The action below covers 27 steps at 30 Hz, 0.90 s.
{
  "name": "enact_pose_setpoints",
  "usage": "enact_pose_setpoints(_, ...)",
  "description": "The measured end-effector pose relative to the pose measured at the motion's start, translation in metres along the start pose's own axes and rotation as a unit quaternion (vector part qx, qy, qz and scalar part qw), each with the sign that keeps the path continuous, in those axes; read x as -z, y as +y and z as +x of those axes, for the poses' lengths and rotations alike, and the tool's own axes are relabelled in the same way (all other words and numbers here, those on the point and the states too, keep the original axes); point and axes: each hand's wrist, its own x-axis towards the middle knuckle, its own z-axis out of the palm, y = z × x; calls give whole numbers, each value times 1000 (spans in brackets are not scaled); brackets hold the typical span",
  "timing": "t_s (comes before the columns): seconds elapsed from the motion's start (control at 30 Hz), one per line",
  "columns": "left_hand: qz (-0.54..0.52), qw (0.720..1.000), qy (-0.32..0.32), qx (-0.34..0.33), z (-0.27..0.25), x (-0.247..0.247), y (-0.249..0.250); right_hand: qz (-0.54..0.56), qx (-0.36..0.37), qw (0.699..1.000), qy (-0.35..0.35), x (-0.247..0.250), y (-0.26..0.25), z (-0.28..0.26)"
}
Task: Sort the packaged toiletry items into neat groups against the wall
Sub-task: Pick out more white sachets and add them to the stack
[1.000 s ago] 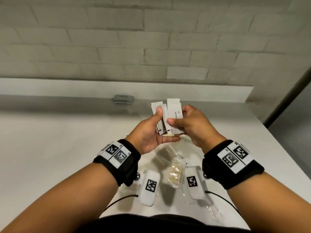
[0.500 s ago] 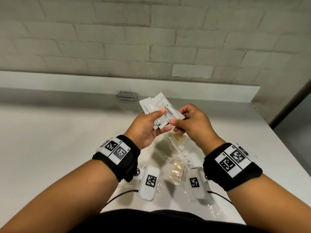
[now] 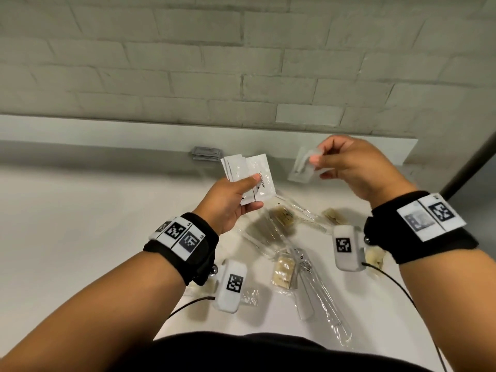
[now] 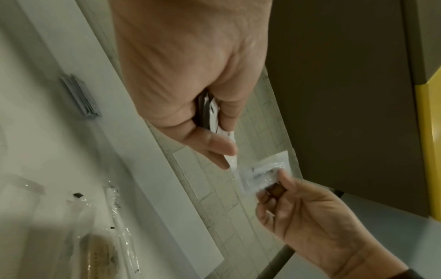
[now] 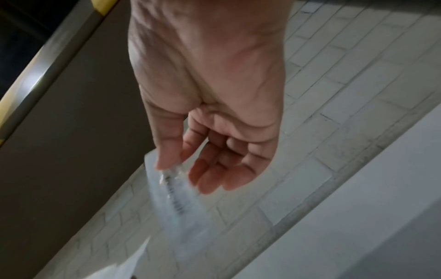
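My left hand (image 3: 236, 200) grips a fan of white toothpaste sachets (image 3: 251, 174) between thumb and fingers, raised over the table; the same sachets (image 4: 230, 151) show edge-on in the left wrist view. My right hand (image 3: 349, 167) pinches one small clear packet (image 3: 302, 167) between thumb and forefinger, held up and to the right of the sachets, near the wall. That clear packet (image 5: 174, 198) is blurred in the right wrist view. A small grey stack of packets (image 3: 206, 153) lies against the wall ledge.
Loose clear-wrapped items lie on the white table (image 3: 80, 210) below my hands: wrapped toothbrushes (image 3: 314, 285), a tan comb packet (image 3: 283, 272) and other tan packets (image 3: 281, 217). The brick wall (image 3: 241, 63) and its white ledge bound the back; the table's edge runs at the right.
My hands have parted: the right hand drew one clear packet out of the bunch and moved it up and right, while the left hand keeps the white sachets. The head view tilted lower.
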Motion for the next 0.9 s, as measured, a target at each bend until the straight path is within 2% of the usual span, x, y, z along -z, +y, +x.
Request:
enact_pose_setpoints(0.1, 27, 1000, -13, -1, -1, -1, -4, 32, 7, 999, -6, -4, -5, 4)
enact_pose_setpoints(0.27, 127, 991, -39, -25, -4, -7, -4, -35, -2, 999, -2, -32, 1, 3)
enact_pose_setpoints(0.33, 110, 992, -48, -36, -4, -11, -5, -29, -20, 999, 7, -45, 9, 6)
enact_pose_setpoints(0.47, 52, 995, -60, -60, -6, -18, -9, -13, -54, 995, 77, -69, 22, 7)
enact_pose_setpoints(0.6, 44, 996, -37, -71, -5, -18, -12, 47, -61, 992, 102, -84, 29, 2)
enact_pose_setpoints(0.67, 43, 996, -38, -66, -4, -17, -13, 101, -78, 990, 63, -87, 33, -1)
enact_pose_setpoints(0.73, 45, 997, -50, -49, -3, -16, -13, 98, -69, 992, 33, -89, 34, -5)
enact_pose_setpoints(0.83, -7, 998, -53, 11, -2, -13, -12, 77, -31, 993, 87, -78, 29, -4)
enact_pose_setpoints(0.9, -33, 997, -66, 28, -2, -7, -11, 84, -29, 991, 98, -64, 28, 1)
